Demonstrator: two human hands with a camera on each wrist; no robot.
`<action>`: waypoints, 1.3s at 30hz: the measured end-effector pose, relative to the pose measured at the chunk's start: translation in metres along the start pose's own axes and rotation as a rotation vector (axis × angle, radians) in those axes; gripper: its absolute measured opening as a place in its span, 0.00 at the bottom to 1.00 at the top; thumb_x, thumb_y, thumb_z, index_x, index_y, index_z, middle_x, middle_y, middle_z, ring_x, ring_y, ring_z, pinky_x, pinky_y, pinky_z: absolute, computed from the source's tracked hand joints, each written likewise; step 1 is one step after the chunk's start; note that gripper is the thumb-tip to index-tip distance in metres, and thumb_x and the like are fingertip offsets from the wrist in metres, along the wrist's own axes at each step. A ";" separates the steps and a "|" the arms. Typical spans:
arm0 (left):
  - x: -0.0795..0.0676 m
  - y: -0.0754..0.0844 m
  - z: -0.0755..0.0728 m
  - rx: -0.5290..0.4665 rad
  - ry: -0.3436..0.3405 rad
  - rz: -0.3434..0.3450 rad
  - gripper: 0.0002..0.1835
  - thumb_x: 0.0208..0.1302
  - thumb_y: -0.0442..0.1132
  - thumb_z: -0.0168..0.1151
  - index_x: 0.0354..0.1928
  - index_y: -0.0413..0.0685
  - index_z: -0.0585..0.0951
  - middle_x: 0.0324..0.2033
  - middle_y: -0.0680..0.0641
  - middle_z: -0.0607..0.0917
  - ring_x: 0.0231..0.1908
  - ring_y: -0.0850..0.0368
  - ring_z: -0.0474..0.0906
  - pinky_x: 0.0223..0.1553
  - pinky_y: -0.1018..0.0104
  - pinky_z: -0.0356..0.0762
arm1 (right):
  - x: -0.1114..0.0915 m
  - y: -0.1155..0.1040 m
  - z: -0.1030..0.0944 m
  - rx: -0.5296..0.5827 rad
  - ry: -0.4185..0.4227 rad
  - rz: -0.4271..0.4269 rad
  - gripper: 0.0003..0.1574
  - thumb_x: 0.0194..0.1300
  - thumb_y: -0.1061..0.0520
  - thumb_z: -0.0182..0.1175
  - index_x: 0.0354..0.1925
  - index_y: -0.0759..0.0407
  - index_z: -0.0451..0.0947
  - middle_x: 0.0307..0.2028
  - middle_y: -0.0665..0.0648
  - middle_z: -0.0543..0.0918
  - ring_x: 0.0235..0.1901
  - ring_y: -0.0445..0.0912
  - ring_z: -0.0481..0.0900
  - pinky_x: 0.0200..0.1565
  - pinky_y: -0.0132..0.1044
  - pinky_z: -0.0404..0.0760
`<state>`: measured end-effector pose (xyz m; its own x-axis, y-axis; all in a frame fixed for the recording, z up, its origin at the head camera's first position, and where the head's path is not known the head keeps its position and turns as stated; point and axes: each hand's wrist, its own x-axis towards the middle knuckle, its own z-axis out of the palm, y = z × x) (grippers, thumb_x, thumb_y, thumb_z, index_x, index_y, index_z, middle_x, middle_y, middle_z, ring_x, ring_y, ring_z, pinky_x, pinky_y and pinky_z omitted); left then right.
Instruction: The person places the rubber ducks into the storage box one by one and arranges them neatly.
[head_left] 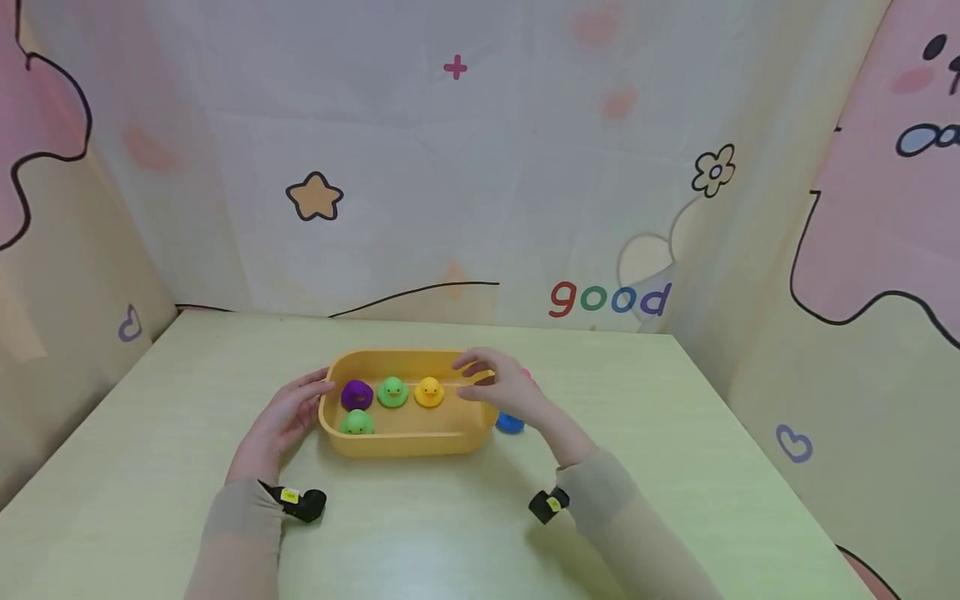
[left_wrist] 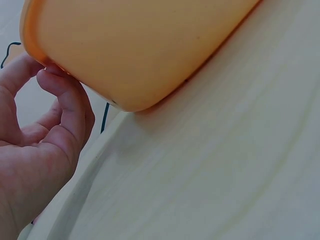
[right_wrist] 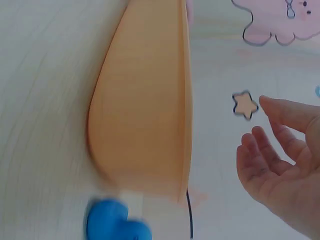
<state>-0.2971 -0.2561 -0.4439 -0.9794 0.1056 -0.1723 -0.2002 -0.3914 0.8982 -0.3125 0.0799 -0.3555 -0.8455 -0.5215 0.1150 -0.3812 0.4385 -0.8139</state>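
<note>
A yellow oblong tray [head_left: 405, 446] stands on the table with small toy ducks in it. A purple duck [head_left: 357, 395], a green duck [head_left: 393, 392] and a yellow duck [head_left: 429, 392] sit in a row; another green duck [head_left: 357, 422] is at the front left, partly hidden by the wall. My left hand [head_left: 294, 412] grips the tray's left end, fingertips at the rim in the left wrist view. Above the tray's right end is my right hand [head_left: 501, 390], empty, fingers loosely bent and thumb apart from them.
A blue toy duck [head_left: 511, 423] lies on the table [head_left: 420, 533] just right of the tray. Behind my right hand a bit of something pink [head_left: 527, 374] shows. Printed cloth walls [head_left: 480, 208] stand at the back and both sides.
</note>
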 end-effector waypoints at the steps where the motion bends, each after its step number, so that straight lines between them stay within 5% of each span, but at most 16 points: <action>1: 0.000 0.000 0.000 -0.005 -0.002 0.001 0.39 0.71 0.32 0.54 0.76 0.36 0.46 0.41 0.59 0.82 0.36 0.72 0.79 0.40 0.81 0.79 | -0.003 0.005 -0.006 0.001 0.014 0.008 0.22 0.63 0.62 0.65 0.55 0.64 0.75 0.56 0.64 0.78 0.56 0.59 0.75 0.58 0.47 0.79; 11: 0.003 -0.001 -0.004 -0.018 -0.030 0.019 0.38 0.71 0.31 0.52 0.76 0.34 0.44 0.41 0.59 0.82 0.37 0.72 0.79 0.40 0.80 0.79 | -0.025 0.052 -0.048 0.052 0.038 0.112 0.21 0.66 0.61 0.61 0.56 0.66 0.72 0.56 0.70 0.75 0.56 0.61 0.75 0.53 0.44 0.83; 30: 0.002 -0.002 -0.001 -0.011 -0.017 0.022 0.37 0.71 0.31 0.52 0.75 0.34 0.46 0.39 0.59 0.82 0.38 0.72 0.79 0.39 0.81 0.79 | -0.027 0.098 -0.053 -0.033 -0.074 0.222 0.30 0.64 0.54 0.64 0.62 0.61 0.73 0.60 0.62 0.77 0.60 0.57 0.72 0.62 0.58 0.72; 39: 0.000 -0.001 0.001 0.006 -0.004 0.011 0.38 0.70 0.32 0.54 0.75 0.34 0.47 0.40 0.60 0.81 0.38 0.72 0.78 0.40 0.81 0.79 | -0.028 0.106 -0.052 -0.101 -0.143 0.233 0.32 0.62 0.53 0.64 0.63 0.60 0.73 0.59 0.59 0.78 0.57 0.54 0.73 0.60 0.55 0.74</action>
<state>-0.2973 -0.2551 -0.4447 -0.9814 0.1048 -0.1606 -0.1891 -0.3874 0.9023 -0.3492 0.1792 -0.4151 -0.8561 -0.4928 -0.1557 -0.2240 0.6254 -0.7475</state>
